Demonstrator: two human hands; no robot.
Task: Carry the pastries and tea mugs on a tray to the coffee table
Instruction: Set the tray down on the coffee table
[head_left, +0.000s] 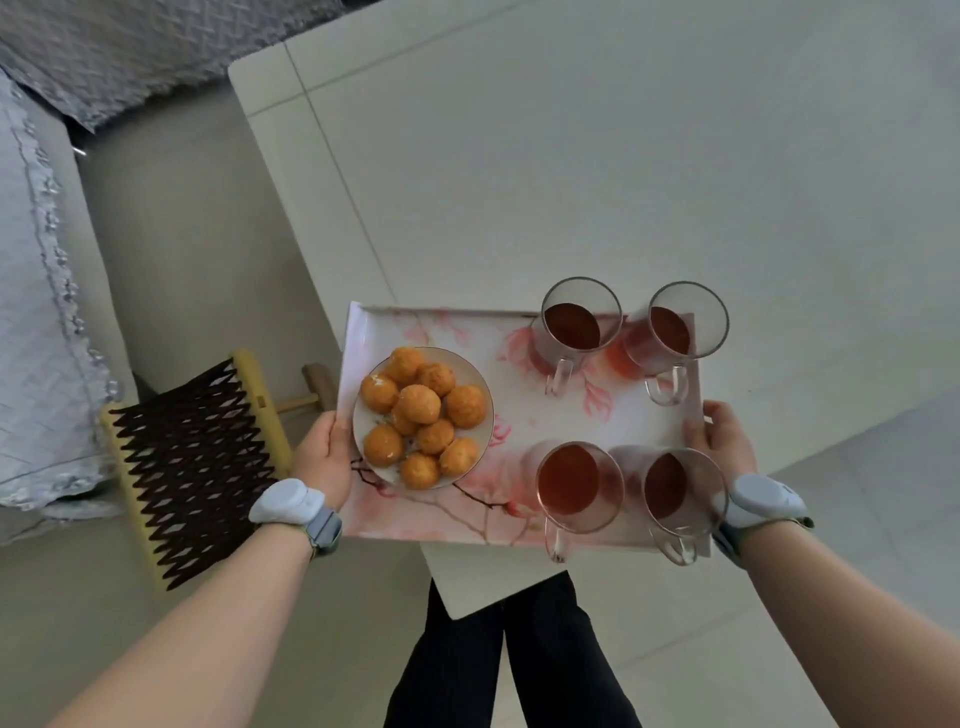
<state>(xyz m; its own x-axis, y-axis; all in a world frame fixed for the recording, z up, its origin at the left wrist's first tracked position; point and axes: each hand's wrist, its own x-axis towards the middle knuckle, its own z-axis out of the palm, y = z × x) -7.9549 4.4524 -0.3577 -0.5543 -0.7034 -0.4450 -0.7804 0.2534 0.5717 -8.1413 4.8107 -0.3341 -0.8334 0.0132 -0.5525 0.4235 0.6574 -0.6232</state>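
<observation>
1. Both hands hold a white flat tray w/ pink flower print (519, 426), one at each short end.
2. L hand (324, 457) grips the tray's left edge. Its thumb lies on top by the rim & the other fingers go under, out of sight.
3. R hand (722, 441) grips the right edge the same way, curled round the rim just beside the mugs.
4. A round white plate (467, 371) sits on the left part of the tray, close to the L hand.
5. A heap of small round golden-brown pastries (418, 402) fills the plate.
6. Four see-through glass mugs w/ brown-red tea stand on the right part, in 2 rows.
7. Far row: far-left mug (581, 319) & far-right mug (685, 325).
8. Near row: near-left mug (576, 486) & near-right mug (680, 491). All handles point toward the person.
9. The tray is over the near corner of the big white coffee table (571, 156). Its left end sticks out past the table's edge. Can't tell if it touches the top.
10. Each wrist has a white band: L band (291, 501), R band (758, 501).
11. A low stool w/ yellow frame & dark woven seat (197, 467) stands on the floor left of the tray.
12. A grey sofa w/ patterned cloth cover (36, 312) is at the far left.
13. Dark trouser legs (519, 649) show below the tray.
</observation>
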